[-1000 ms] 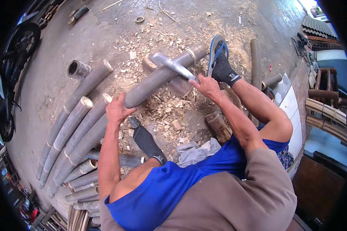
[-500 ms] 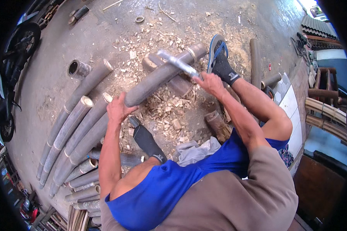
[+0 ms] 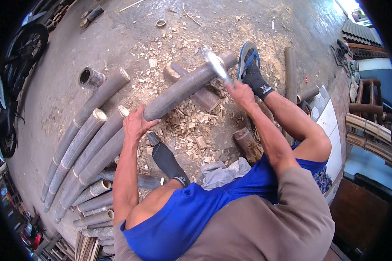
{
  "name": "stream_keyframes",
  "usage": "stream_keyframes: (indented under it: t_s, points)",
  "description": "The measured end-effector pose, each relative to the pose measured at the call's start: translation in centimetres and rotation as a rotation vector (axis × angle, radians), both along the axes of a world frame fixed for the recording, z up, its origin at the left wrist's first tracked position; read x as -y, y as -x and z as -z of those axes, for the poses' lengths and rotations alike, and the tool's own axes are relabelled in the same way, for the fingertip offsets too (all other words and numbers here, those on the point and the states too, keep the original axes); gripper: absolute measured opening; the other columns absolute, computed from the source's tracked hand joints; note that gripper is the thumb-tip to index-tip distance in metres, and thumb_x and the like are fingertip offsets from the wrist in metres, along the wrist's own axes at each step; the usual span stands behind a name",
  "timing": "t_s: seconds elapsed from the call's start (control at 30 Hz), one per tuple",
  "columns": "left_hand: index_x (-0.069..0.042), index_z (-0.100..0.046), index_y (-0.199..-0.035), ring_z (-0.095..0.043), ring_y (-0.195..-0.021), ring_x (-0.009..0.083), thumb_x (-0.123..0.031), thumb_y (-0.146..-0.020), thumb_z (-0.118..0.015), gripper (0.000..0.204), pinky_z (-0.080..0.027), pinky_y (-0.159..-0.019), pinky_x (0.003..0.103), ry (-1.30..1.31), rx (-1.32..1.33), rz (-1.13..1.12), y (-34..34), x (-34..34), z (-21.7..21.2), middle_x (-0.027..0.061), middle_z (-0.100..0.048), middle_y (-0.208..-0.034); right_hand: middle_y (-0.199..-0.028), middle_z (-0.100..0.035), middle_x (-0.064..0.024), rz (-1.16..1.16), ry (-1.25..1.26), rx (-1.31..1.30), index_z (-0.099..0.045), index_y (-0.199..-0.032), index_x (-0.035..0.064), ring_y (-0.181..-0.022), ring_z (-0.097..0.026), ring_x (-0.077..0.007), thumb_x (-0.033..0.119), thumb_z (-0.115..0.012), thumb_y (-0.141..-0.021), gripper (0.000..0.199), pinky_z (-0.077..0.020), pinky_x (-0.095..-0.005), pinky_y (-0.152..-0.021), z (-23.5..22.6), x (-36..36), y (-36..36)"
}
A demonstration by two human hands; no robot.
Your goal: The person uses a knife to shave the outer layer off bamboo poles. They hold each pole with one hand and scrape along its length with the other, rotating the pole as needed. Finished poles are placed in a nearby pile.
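A long, thick bamboo pole (image 3: 178, 93) slants across the middle, its far end up by my sandalled right foot. My left hand (image 3: 137, 122) is wrapped round it from above, thumb toward me. In my right hand (image 3: 243, 93) is a machete (image 3: 217, 65), closed round its handle. The machete's shiny blade is smeared by motion and lies over the pole's far part; I cannot tell whether it touches. Under the pole, crosswise on the floor, lies a shorter bamboo log (image 3: 207, 99).
Wood chips (image 3: 191, 115) litter the floor. Several bamboo poles (image 3: 80, 139) lie at the left, beside a short hollow bamboo piece (image 3: 90, 78). A stump (image 3: 248, 145) and a grey cloth (image 3: 224, 174) are between my legs. A motorcycle (image 3: 24, 65) stands far left.
The machete has swung to the right and turned steeper over the pole. My right hand has shifted slightly right; the left keeps its grip on the pole.
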State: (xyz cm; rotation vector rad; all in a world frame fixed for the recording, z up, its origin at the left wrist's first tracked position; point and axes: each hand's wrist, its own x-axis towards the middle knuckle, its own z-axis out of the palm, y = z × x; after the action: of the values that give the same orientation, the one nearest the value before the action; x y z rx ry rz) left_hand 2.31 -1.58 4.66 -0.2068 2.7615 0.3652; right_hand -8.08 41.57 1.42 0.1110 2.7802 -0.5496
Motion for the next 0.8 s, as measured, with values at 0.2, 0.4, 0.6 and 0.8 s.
stream_keyframes:
  t_s: [0.2,0.4,0.6,0.8]
  points:
    - [-0.012,-0.065,-0.140,-0.072,-0.115,0.0378,-0.066,-0.065,-0.089,0.095,-0.056,-0.098,0.049,-0.069,0.084,-0.019,1.0,0.4,-0.5,0.0190,-0.077,-0.119,-0.094,-0.073,-0.0342,-0.170,-0.036,0.015,-0.071,-0.101,-0.0007,-0.098,-0.071,-0.0539,0.074,-0.050,-0.100,0.077,-0.0567,-0.0589,-0.085,-0.9,-0.8,-0.2]
    - [-0.009,-0.065,-0.140,-0.072,-0.114,0.0404,-0.072,-0.065,-0.086,0.100,-0.055,-0.101,0.051,-0.119,0.079,-0.014,1.2,1.1,0.2,0.0216,-0.077,-0.118,-0.092,-0.071,-0.0361,-0.176,-0.019,0.023,-0.071,-0.100,0.0002,-0.099,-0.072,-0.0523,0.076,-0.048,-0.100,0.079,-0.0553,-0.0605,-0.087,0.2,0.8,-0.3]
    - [-0.010,-0.068,-0.139,-0.072,-0.115,0.0393,-0.068,-0.063,-0.088,0.097,-0.054,-0.102,0.049,-0.141,0.119,-0.027,2.1,0.9,0.0,0.0212,-0.076,-0.120,-0.092,-0.072,-0.0353,-0.185,0.007,-0.001,-0.071,-0.102,0.0007,-0.098,-0.072,-0.0518,0.076,-0.045,-0.101,0.079,-0.0553,-0.0601,-0.087,-0.3,-0.8,0.8]
    - [-0.012,-0.071,-0.136,-0.073,-0.114,0.0367,-0.069,-0.061,-0.087,0.095,-0.054,-0.101,0.049,-0.194,0.155,-0.018,2.7,1.6,1.0,0.0195,-0.078,-0.116,-0.100,-0.073,-0.0351,0.011,0.125,-0.007,-0.072,-0.107,0.0001,-0.104,-0.071,-0.0527,0.077,-0.046,-0.100,0.081,-0.0550,-0.0587,-0.092,0.8,-0.9,2.1]
